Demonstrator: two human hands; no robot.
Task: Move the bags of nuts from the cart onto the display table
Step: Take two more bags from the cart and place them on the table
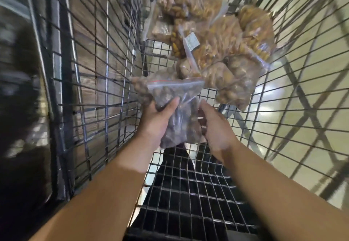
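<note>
Bag of dark nuts held inside cart: my left hand grips its left side, my right hand curls round its right. Remaining bags piled beyond.

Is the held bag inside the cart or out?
Inside: the left hand holds the bag between the wire walls of the cart, above its floor.

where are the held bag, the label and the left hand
held bag [166, 93], head view, just under its zip
label [191, 41], head view, its white face
left hand [156, 122], head view, back of hand
</note>
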